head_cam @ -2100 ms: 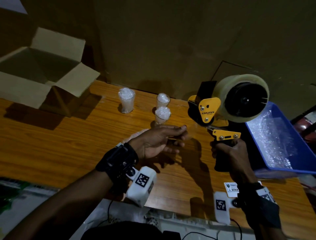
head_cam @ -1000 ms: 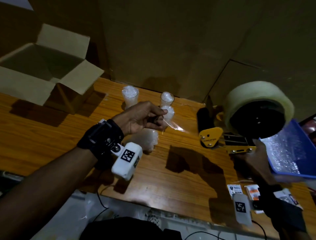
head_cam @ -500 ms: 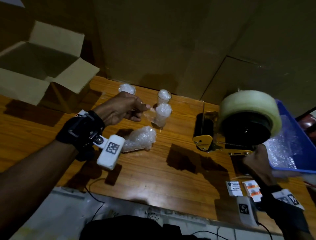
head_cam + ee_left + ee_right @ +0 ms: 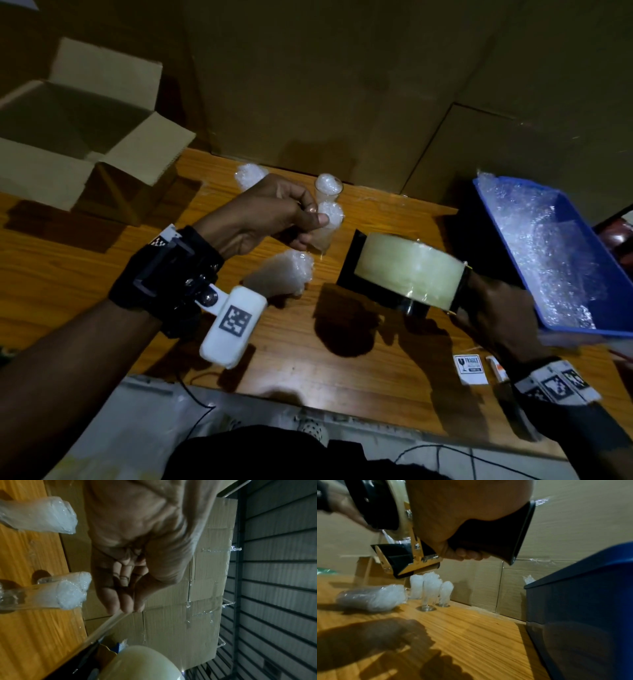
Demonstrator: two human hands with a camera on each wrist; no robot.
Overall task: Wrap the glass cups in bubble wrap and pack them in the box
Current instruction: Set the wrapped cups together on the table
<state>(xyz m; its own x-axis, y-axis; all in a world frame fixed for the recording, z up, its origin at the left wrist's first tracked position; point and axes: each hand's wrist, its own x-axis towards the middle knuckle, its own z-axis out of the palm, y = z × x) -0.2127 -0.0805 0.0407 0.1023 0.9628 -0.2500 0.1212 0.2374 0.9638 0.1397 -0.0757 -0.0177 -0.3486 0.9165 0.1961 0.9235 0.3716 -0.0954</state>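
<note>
My left hand [image 4: 313,219] pinches the free end of a clear tape strip [image 4: 109,623] above the table, near the upright cups. My right hand [image 4: 465,554] grips the black handle of the yellow tape dispenser [image 4: 407,270], held low over the table with the tape roll [image 4: 144,664] facing up. A cup fully wrapped in bubble wrap [image 4: 284,274] lies on its side below my left hand. Three glass cups stuffed with bubble wrap stand behind it [image 4: 250,174] [image 4: 328,186] [image 4: 330,219]. The open cardboard box [image 4: 68,113] sits at the far left.
A blue bin [image 4: 507,219] holding bubble wrap sheets stands at the right table edge. Fragile stickers [image 4: 471,368] lie near my right wrist. Large cardboard cartons [image 4: 342,85] form a wall behind the table.
The right hand has turned and lowered the dispenser toward the table. The left hand, still pinching the tape end, has drawn up and away, stretching the strip.
</note>
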